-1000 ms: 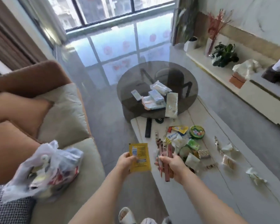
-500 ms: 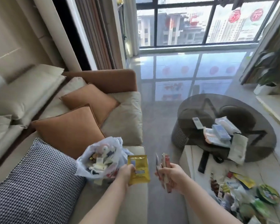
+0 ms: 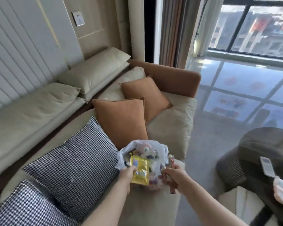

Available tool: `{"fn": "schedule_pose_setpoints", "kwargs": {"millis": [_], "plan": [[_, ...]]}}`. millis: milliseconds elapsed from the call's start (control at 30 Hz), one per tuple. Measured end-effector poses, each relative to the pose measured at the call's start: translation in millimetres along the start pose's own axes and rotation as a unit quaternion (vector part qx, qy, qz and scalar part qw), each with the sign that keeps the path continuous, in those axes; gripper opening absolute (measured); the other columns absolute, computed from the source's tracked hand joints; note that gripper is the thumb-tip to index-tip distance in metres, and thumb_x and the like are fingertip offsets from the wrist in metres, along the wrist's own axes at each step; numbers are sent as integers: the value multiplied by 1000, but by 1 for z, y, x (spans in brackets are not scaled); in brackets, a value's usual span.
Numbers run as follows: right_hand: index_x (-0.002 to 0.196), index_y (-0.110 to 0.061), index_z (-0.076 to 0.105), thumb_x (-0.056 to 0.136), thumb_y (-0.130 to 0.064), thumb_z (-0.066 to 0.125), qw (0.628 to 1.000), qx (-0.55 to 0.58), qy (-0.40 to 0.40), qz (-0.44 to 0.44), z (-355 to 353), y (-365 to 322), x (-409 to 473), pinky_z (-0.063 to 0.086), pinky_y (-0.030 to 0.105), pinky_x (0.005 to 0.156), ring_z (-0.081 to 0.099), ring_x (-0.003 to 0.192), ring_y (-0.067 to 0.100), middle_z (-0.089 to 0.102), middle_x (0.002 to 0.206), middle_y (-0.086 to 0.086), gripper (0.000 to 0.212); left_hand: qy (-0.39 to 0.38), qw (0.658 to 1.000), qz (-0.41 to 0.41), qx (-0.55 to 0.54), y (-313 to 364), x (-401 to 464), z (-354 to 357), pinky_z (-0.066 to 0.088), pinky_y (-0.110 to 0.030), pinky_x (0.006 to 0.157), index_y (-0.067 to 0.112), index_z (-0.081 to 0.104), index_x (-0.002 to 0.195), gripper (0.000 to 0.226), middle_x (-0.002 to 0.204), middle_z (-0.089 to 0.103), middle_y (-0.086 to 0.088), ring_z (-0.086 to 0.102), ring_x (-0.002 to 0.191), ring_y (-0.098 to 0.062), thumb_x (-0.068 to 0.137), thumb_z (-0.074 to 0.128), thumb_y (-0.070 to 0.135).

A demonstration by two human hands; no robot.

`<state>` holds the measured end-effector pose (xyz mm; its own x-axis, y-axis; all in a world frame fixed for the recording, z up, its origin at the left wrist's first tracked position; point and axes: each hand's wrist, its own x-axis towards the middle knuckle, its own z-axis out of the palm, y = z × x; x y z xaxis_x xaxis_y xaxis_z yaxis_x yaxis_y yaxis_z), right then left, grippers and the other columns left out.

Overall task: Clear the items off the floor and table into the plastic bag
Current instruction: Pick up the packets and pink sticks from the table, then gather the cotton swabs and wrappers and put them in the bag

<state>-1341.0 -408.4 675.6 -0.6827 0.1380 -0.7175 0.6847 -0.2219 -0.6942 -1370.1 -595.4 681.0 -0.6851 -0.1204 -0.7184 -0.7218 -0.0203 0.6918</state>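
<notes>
A clear plastic bag (image 3: pixel 162 150) stuffed with wrappers sits on the sofa seat, its mouth open upward. My left hand (image 3: pixel 127 174) pinches a flat yellow packet (image 3: pixel 140 170) by its left edge and holds it right over the bag's mouth. My right hand (image 3: pixel 174 176) is closed around several thin stick packets (image 3: pixel 171 162), reddish and upright, at the bag's right side. The lower part of the bag is hidden behind the packet and my hands.
A black-and-white checked cushion (image 3: pixel 75 157) lies left of the bag, and two orange cushions (image 3: pixel 121 121) sit behind it. At the right stands a round dark glass table (image 3: pixel 258 144) with a white remote (image 3: pixel 267 166) and packets on it. Glossy floor lies between sofa and table.
My view has swung left from the littered table to the sofa. Both hands have carried the yellow packet and the sticks up to the bag's mouth.
</notes>
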Motion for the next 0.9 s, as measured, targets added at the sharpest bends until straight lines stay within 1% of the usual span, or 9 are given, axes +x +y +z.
{"fn": "schedule_pose_setpoints", "kwargs": {"millis": [133,200,333,433,533,600,700,800,900], "plan": [[108,-3,53,78,1,61,995,-97,-19,24,21,-21,50,53,38,57,63,70,32,62,81,18,32,38,999,-13,-34,17,33,-2,50,-29,56,4,58,106,17,89,65,-16,62,73,-27,89,53,4],[111,-3,49,74,4,56,989,-136,-38,47,30,-31,73,52,41,57,60,64,33,60,77,21,38,59,997,-24,-49,23,52,0,49,-27,52,5,58,107,18,88,65,-14,62,71,-25,90,54,3],[96,-1,53,75,6,46,969,-231,-41,77,42,-48,118,48,33,46,56,44,27,57,58,13,23,99,992,-59,-47,26,95,11,50,-27,53,3,59,109,23,98,66,-21,63,75,-29,87,55,-1],[96,-11,48,81,3,40,963,-251,-37,90,47,-49,152,38,22,31,50,31,15,56,63,11,22,109,989,-94,-41,23,125,23,56,-40,70,5,59,109,24,100,67,-21,67,86,-34,86,57,0],[104,-10,46,93,-15,39,964,-247,-30,93,53,-40,185,34,17,27,46,26,9,54,66,11,14,111,989,-99,12,11,158,33,55,-47,87,9,60,109,28,101,68,-14,66,93,-32,82,62,10],[114,-6,47,96,-22,41,965,-243,-34,98,57,-34,202,37,18,31,52,39,13,55,72,11,25,105,988,-103,39,6,172,38,54,-46,88,11,61,109,28,102,68,-10,66,93,-29,81,64,13],[132,-12,42,91,-7,43,961,-253,-49,101,57,-29,216,43,23,59,51,74,15,55,105,9,41,99,988,-102,55,-3,188,42,54,-47,89,13,61,109,26,100,68,-6,66,93,-28,83,61,9],[143,-15,35,88,-1,39,964,-236,-54,112,55,-26,218,33,18,55,38,65,5,48,111,5,56,95,988,-110,59,-9,192,42,52,-47,92,19,61,105,25,100,67,-4,64,98,-28,85,53,5],[142,-16,36,92,1,37,965,-230,-46,119,53,-29,212,40,21,59,47,72,11,53,119,10,53,98,988,-108,49,-10,189,40,49,-46,98,13,63,118,34,111,66,-8,61,106,-29,87,51,3]]}}
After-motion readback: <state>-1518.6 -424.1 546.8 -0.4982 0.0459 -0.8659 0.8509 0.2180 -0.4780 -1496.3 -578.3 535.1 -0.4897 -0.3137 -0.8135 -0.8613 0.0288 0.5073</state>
